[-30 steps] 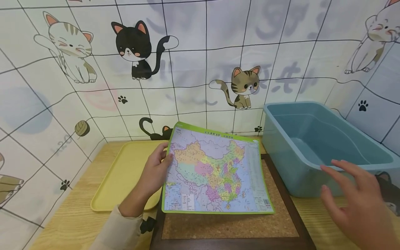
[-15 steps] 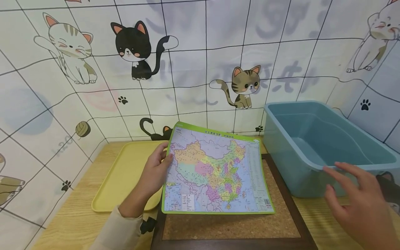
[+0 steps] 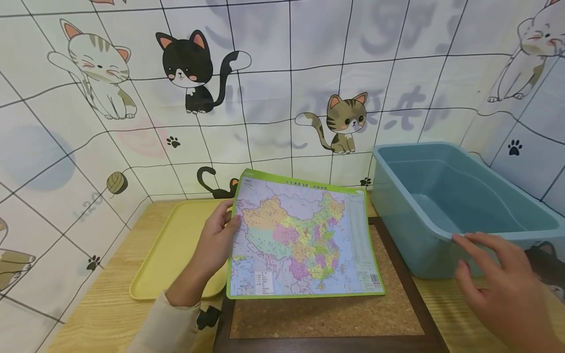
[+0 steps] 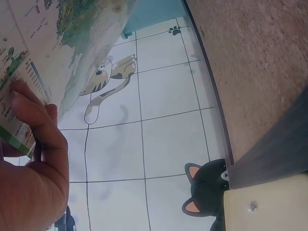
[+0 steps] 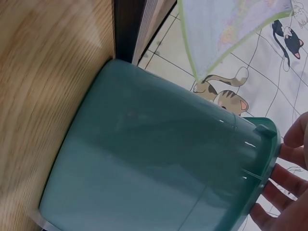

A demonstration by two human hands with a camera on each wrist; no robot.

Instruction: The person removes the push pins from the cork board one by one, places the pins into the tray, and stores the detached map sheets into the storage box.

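A map sheet [image 3: 304, 240] with a green border and a many-coloured map of China is held up at a tilt over a dark-framed cork board [image 3: 326, 318]. My left hand [image 3: 215, 242] pinches its left edge, thumb on the printed face. From the left wrist, the sheet's underside [image 4: 91, 33] also shows printing, with curled fingers [image 4: 45, 125] against it. At the right, my right hand [image 3: 507, 282] is spread at the near rim of a blue-green plastic bin [image 3: 417, 230]. In the right wrist view its fingertips appear to touch the rim and hold nothing.
A yellow tray [image 3: 169, 260] lies left of the cork board, partly behind the left arm. Everything stands on a wood-grain table [image 3: 106, 299]. Behind it rises a white gridded wall covering [image 3: 273, 98] printed with cats.
The map sheet and my left hand have shifted slightly left and up. My right hand has stayed near the bin's rim with only a small movement.
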